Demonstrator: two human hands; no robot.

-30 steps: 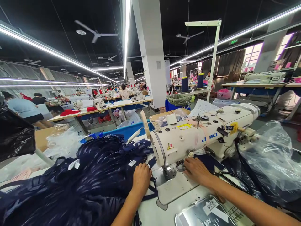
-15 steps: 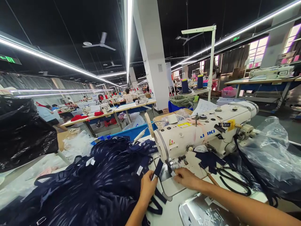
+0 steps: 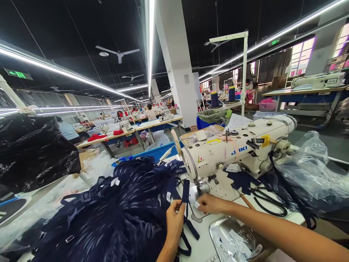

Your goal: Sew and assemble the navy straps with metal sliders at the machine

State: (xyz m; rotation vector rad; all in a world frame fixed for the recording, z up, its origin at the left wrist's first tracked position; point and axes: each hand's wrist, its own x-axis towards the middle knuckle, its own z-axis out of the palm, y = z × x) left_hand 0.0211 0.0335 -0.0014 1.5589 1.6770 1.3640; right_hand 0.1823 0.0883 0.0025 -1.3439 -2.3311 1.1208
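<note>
My left hand (image 3: 174, 218) is closed in a pinch on a narrow navy strap (image 3: 185, 190), held upright in front of the needle of the cream sewing machine (image 3: 237, 151). My right hand (image 3: 211, 203) rests on the machine bed just right of the strap, fingers pinched on something small and white that I cannot make out. A big heap of navy striped garments (image 3: 117, 214) with small white labels lies to the left of both hands. Navy fabric pieces (image 3: 241, 180) sit under the machine arm.
Black scissors (image 3: 268, 202) and a wooden-handled tool (image 3: 244, 198) lie right of my right hand. A shiny metal plate (image 3: 234, 240) sits near the table edge. Clear plastic bags (image 3: 311, 171) lie right, a black one (image 3: 32, 153) left. People work at tables (image 3: 152, 122) behind.
Both hands have drawn back from the needle toward me. My left hand has lifted a navy strap upright off the pile. The view has swung left.
</note>
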